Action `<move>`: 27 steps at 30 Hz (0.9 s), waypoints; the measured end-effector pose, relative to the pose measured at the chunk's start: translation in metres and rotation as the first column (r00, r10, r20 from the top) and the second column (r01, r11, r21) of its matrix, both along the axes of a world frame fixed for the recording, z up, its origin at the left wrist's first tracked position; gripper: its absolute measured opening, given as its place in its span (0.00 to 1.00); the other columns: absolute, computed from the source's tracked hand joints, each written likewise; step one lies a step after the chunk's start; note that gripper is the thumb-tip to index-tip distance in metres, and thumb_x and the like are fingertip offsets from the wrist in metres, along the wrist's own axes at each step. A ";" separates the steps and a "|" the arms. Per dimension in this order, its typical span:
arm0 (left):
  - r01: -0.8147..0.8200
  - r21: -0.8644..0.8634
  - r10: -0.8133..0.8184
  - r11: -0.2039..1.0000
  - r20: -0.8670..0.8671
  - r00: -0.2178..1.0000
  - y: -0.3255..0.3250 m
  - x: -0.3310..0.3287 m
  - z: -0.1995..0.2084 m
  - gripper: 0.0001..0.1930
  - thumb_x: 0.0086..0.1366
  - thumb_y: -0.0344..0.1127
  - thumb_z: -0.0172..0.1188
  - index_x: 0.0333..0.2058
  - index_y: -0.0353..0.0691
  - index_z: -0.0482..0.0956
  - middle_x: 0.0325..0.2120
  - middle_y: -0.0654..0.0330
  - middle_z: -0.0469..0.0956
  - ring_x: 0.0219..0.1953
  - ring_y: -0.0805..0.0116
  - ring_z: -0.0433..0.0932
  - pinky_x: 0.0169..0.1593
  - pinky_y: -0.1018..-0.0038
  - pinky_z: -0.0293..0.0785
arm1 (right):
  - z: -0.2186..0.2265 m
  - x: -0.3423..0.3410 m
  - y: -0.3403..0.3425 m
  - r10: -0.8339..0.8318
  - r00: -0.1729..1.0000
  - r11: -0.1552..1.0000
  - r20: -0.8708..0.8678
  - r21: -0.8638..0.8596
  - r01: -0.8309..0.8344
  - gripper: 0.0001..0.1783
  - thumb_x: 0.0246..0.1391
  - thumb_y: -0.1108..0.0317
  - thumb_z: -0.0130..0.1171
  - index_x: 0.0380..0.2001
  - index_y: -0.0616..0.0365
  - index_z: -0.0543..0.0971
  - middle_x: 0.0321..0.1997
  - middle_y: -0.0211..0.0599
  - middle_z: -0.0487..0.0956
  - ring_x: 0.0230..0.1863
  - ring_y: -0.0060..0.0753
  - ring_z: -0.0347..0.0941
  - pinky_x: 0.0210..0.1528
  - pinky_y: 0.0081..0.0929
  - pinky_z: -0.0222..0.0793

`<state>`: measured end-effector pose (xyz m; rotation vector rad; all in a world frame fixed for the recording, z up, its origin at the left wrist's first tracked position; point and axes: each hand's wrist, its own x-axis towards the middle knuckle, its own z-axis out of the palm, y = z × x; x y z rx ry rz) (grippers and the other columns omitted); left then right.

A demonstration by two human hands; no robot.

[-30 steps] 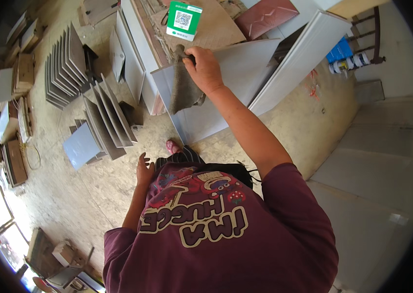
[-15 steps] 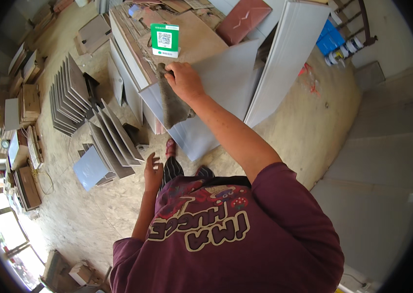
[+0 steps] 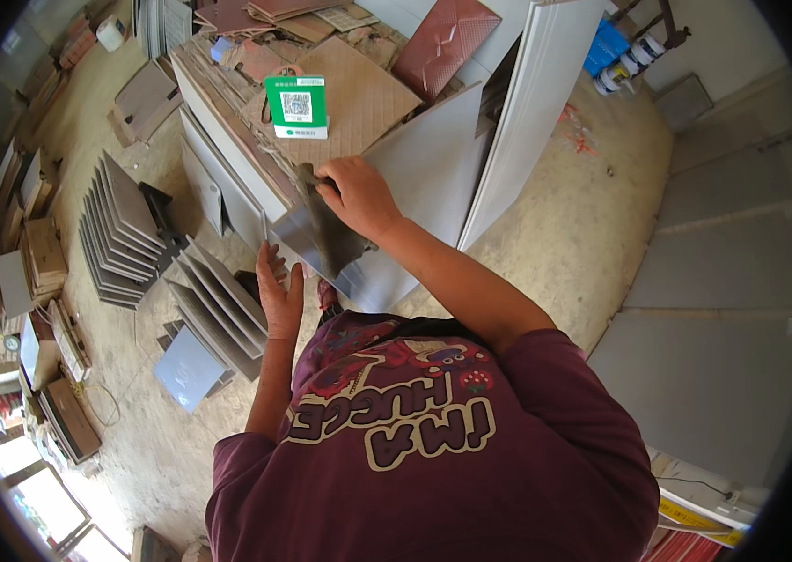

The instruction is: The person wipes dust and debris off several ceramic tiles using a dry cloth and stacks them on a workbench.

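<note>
Beyond the 2 hands (image 3: 365, 195), a green sign (image 3: 297, 108) stands on brown board (image 3: 359, 89).

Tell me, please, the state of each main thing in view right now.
Right hand: closed, gripping.
Gray cloth: bunched, draping from that hand.
Left hand: open, fingers parted, apparently holding nothing.
Large gray panel: standing, seemingly leaning.
Green sign: standing upright.
Gray tiles: standing on edge, spaced apart.

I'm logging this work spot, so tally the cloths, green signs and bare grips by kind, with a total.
Cloths: 1 (grey-brown cloth)
Green signs: 1 (green sign)
Bare grips: 2 (right grip, holding the cloth; left grip, fingers loosely spread)
Total: 4
</note>
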<state>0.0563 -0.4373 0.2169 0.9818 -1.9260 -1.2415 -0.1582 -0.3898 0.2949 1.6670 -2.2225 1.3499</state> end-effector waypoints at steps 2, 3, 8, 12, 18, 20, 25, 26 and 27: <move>0.030 -0.044 -0.030 0.999 0.012 0.999 -0.014 -0.007 0.003 0.34 0.58 0.31 0.61 0.62 0.38 0.57 0.50 0.52 0.71 0.46 0.60 0.73 0.46 0.67 0.70 | 0.001 0.001 -0.001 0.016 1.000 1.000 0.000 -0.006 -0.016 0.09 0.47 0.71 0.61 0.33 0.56 0.73 0.35 0.39 0.76 0.41 0.47 0.70 0.43 0.41 0.67; 0.045 -0.065 -0.044 0.997 0.019 0.999 -0.019 -0.010 0.005 0.34 0.58 0.32 0.61 0.62 0.38 0.58 0.49 0.51 0.71 0.46 0.60 0.73 0.46 0.67 0.70 | 0.001 0.001 -0.001 0.009 1.000 1.000 -0.012 -0.003 -0.009 0.10 0.47 0.71 0.61 0.33 0.56 0.73 0.34 0.39 0.76 0.41 0.47 0.70 0.42 0.40 0.67; 0.157 -0.031 -0.153 0.987 0.097 0.983 -0.039 -0.017 0.016 0.27 0.60 0.36 0.59 0.58 0.39 0.65 0.43 0.48 0.74 0.43 0.55 0.74 0.46 0.65 0.71 | 0.003 0.003 -0.003 -0.031 0.999 0.999 -0.042 0.027 0.032 0.11 0.44 0.72 0.62 0.33 0.56 0.72 0.34 0.37 0.76 0.40 0.46 0.71 0.42 0.40 0.67; 0.224 -0.040 -0.221 0.974 0.084 0.972 -0.049 -0.019 0.011 0.22 0.61 0.36 0.59 0.53 0.37 0.70 0.38 0.47 0.75 0.40 0.51 0.74 0.44 0.64 0.71 | 0.005 0.004 -0.008 -0.089 0.996 0.996 -0.017 -0.004 0.089 0.10 0.46 0.72 0.61 0.33 0.56 0.73 0.32 0.39 0.76 0.37 0.47 0.71 0.39 0.38 0.68; 0.372 -0.073 -0.367 0.925 0.077 0.927 -0.069 -0.016 0.004 0.16 0.60 0.35 0.59 0.45 0.35 0.74 0.32 0.47 0.73 0.35 0.50 0.73 0.41 0.64 0.70 | 0.003 -0.001 -0.016 -0.271 0.922 0.961 0.275 0.028 0.274 0.11 0.52 0.66 0.59 0.38 0.57 0.73 0.35 0.42 0.77 0.35 0.48 0.74 0.37 0.34 0.71; 0.419 -0.062 -0.414 0.906 0.082 0.906 -0.076 -0.016 0.012 0.15 0.61 0.36 0.57 0.44 0.35 0.75 0.30 0.48 0.73 0.35 0.50 0.73 0.41 0.64 0.69 | 0.001 -0.017 -0.021 -0.342 0.854 0.921 0.392 -0.039 0.387 0.11 0.53 0.66 0.59 0.38 0.58 0.73 0.34 0.41 0.77 0.34 0.42 0.74 0.37 0.32 0.70; 0.550 -0.032 -0.549 0.834 0.034 0.835 -0.100 -0.015 0.028 0.15 0.66 0.40 0.51 0.42 0.34 0.76 0.35 0.48 0.76 0.39 0.50 0.75 0.44 0.66 0.70 | 0.020 -0.076 -0.027 -0.467 0.750 0.749 0.469 -0.240 0.617 0.10 0.56 0.67 0.57 0.39 0.60 0.72 0.31 0.37 0.75 0.32 0.29 0.71 0.37 0.26 0.68; 0.568 -0.072 -0.569 0.820 0.017 0.822 -0.106 -0.016 0.030 0.16 0.67 0.41 0.50 0.41 0.34 0.77 0.36 0.48 0.77 0.39 0.50 0.75 0.45 0.66 0.70 | 0.020 -0.087 -0.028 -0.463 0.755 0.727 0.464 -0.288 0.623 0.10 0.56 0.68 0.56 0.38 0.61 0.72 0.31 0.36 0.75 0.32 0.29 0.71 0.36 0.25 0.67; 0.568 -0.027 -0.568 0.822 0.008 0.823 -0.113 -0.018 0.031 0.16 0.68 0.41 0.48 0.41 0.34 0.77 0.36 0.48 0.77 0.40 0.51 0.76 0.45 0.67 0.70 | 0.018 -0.095 -0.026 -0.465 0.732 0.732 0.498 -0.249 0.634 0.11 0.56 0.66 0.57 0.39 0.60 0.72 0.32 0.38 0.76 0.33 0.33 0.72 0.38 0.28 0.68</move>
